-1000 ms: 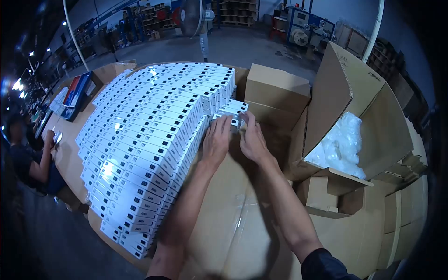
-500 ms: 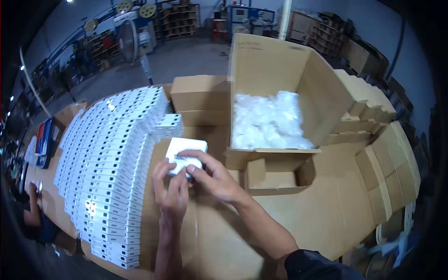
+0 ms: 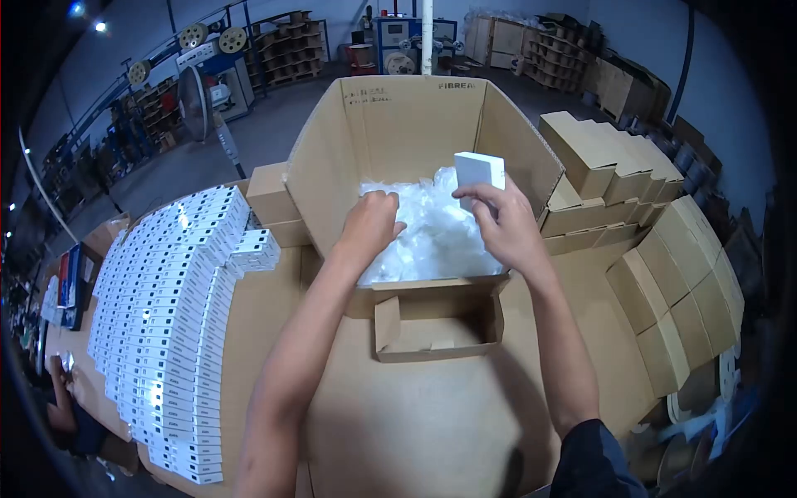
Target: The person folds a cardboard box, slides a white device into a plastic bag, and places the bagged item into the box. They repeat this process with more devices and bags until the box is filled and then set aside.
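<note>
A flat white box (image 3: 480, 172) is held up in my right hand (image 3: 505, 222), its fingers and thumb gripping the lower edge. Below and around it, clear plastic bags (image 3: 432, 236) fill the bottom of a large cardboard carton (image 3: 415, 124). My left hand (image 3: 371, 224) reaches over the left part of the bags, its fingers curled downward; what they pinch is hidden behind the hand. In front of the carton stands a small open cardboard box (image 3: 440, 342).
Stacked white boxes (image 3: 158, 332) stand in tall rows on the left of the table. Folded brown cartons (image 3: 614, 166) and more brown boxes (image 3: 681, 290) line the right side. At the far left edge another person's arm (image 3: 60, 390) shows.
Both hands have moved from beside the white stacks to above the large carton. They have come apart, and the white box has gone up in my right hand. The view has turned right.
</note>
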### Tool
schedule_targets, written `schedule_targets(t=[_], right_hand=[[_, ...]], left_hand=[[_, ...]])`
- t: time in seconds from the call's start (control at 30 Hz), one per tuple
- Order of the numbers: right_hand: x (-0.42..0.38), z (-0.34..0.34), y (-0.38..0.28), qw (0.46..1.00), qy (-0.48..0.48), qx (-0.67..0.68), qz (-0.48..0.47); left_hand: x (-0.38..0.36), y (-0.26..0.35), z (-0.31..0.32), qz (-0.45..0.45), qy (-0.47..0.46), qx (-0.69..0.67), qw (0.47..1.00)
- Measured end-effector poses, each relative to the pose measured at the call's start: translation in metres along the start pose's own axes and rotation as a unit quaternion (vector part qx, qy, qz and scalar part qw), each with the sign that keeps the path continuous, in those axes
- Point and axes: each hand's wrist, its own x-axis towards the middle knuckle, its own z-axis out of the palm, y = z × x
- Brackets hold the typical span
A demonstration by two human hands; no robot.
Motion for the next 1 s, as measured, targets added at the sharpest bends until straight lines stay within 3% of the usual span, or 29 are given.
schedule_targets(t=[0.07, 0.17, 0.27, 0.3, 0.43, 0.53, 0.57, 0.67, 0.8, 0.83, 0.93, 1.0], right_hand=[[0.011, 0.001, 0.018, 1.0, -0.006, -0.028, 0.004], [0.02, 0.012, 0.033, 0.999, -0.032, -0.029, 0.024], [0.026, 0.027, 0.039, 0.996, -0.07, -0.04, 0.024], [0.03, 0.031, 0.039, 0.993, -0.087, -0.072, 0.021], [0.046, 0.053, 0.049, 0.986, -0.072, -0.082, -0.126], [0.048, 0.051, 0.047, 0.992, -0.052, -0.044, -0.108], [0.047, 0.051, 0.045, 0.993, -0.017, -0.001, -0.114], [0.036, 0.041, 0.02, 0.994, -0.038, 0.098, -0.013], [-0.004, 0.035, -0.028, 0.99, 0.019, 0.134, -0.027], [-0.018, 0.032, -0.033, 0.984, -0.007, 0.174, 0.046], [-0.059, 0.036, -0.039, 0.931, 0.078, 0.349, 0.068], [-0.096, 0.023, -0.048, 0.939, 0.068, 0.317, 0.117]], left_hand=[[0.017, -0.009, 0.024, -0.042, -0.074, 0.067, 0.994], [0.027, -0.044, 0.066, -0.033, -0.021, 0.067, 0.997], [0.025, -0.025, 0.023, -0.069, 0.016, -0.078, 0.994], [0.025, -0.025, 0.017, -0.029, 0.069, -0.121, 0.99], [0.022, 0.006, -0.03, -0.074, 0.072, -0.141, 0.985], [0.021, 0.011, -0.05, -0.099, 0.106, -0.208, 0.967], [0.022, 0.002, -0.038, -0.122, 0.13, -0.316, 0.932], [0.007, 0.039, -0.036, -0.205, 0.217, -0.507, 0.809], [-0.033, 0.086, -0.04, -0.123, 0.283, -0.352, 0.884], [-0.043, 0.089, -0.041, -0.152, 0.248, -0.421, 0.859], [-0.08, 0.114, -0.052, -0.121, 0.333, -0.535, 0.767], [-0.116, 0.118, -0.056, -0.135, 0.284, -0.615, 0.723]])
